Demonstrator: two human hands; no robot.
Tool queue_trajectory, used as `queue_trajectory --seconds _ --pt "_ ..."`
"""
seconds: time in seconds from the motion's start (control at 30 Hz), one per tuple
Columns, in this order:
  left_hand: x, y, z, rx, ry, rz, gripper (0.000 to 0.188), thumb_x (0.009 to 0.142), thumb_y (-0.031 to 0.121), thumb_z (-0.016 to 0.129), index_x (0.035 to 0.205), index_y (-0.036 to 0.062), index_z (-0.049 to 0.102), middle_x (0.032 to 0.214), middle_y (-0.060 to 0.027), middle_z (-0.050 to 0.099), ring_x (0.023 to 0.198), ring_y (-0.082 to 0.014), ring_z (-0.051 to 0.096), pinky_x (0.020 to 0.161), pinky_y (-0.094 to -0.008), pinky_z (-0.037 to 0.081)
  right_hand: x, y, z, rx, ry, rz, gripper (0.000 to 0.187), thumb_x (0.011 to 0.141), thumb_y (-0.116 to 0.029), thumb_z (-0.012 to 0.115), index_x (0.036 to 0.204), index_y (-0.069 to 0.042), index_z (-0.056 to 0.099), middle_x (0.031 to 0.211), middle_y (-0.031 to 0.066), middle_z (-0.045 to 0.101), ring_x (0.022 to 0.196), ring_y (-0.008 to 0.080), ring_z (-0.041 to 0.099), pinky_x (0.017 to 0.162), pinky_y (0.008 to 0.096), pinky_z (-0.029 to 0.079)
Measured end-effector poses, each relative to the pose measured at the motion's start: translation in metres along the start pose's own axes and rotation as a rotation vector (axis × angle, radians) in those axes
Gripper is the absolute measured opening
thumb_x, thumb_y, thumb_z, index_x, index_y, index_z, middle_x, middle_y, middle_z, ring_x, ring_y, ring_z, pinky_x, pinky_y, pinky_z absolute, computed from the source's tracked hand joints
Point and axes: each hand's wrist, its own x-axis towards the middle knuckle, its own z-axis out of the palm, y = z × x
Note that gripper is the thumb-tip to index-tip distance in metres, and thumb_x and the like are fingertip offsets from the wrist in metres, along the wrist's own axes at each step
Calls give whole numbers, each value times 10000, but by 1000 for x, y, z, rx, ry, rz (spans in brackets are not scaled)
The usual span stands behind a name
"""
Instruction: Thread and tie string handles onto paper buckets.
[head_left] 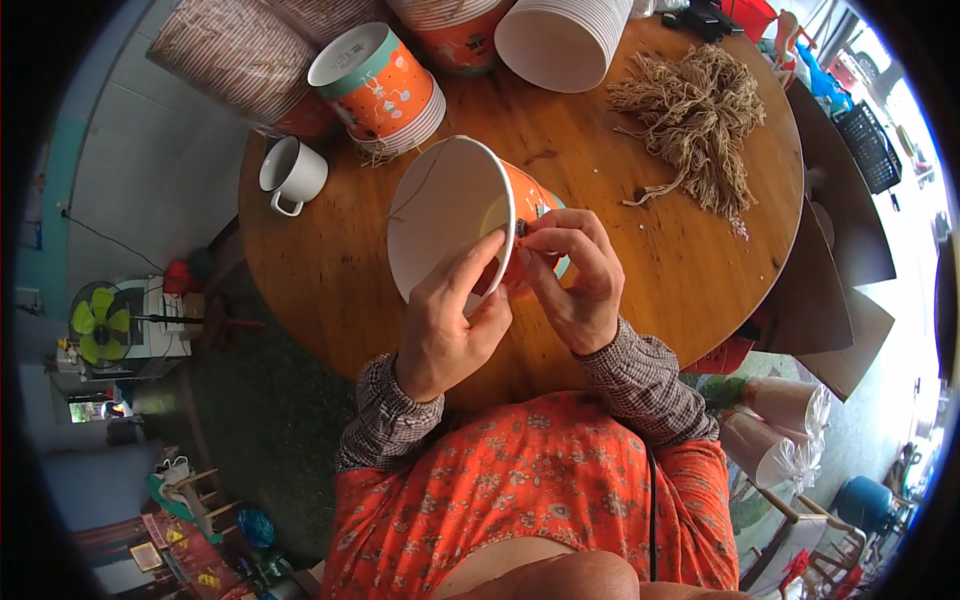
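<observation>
Paper bucket (447, 215) tipped over near half of round wooden table (330, 265), mouth facing left. Left hand (452, 315) grasps near part of rim, index finger reaching inside mouth. Right hand (580, 280) at outer wall, thumb and index drawn close together; cannot tell what, if anything, they pinch. Strand of thin cord lies across bucket mouth. Wood surface stretches right to cord bundle (700, 125), left to table edge. Enamel mug (300, 170) near left edge; bucket stacks (395, 100) line far edge.

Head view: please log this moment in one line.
left hand: holds orange paper bucket by rim; right hand: at its outer wall; string: at mouth
</observation>
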Motion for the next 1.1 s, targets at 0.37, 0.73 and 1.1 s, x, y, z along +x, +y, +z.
queue_trajectory --seconds 0.37,0.73,1.1 --pt "41 -24 11 -246 -266 -148 129 884 49 577 986 -20 615 867 -174 659 768 -297 669 658 -368 506 -17 26 -12 136 23 221 105 838 32 675 929 1 632 974 80 592 833 144 620 691 247 519" --pt "44 -32 5 -132 -211 28 80 799 -3 607 832 1 534 778 -106 571 689 -214 618 640 -313 507 23 9 -65 -524 -231 64 110 830 -51 645 936 -43 617 881 98 607 701 260 620 617 337 509" --pt "39 -24 3 -530 -284 -63 49 852 31 570 858 -16 561 854 -50 614 812 -130 609 777 -265 486 25 14 -36 -125 -225 -37 179 797 52 653 956 -17 610 1014 120 672 1077 279 639 902 356 520"
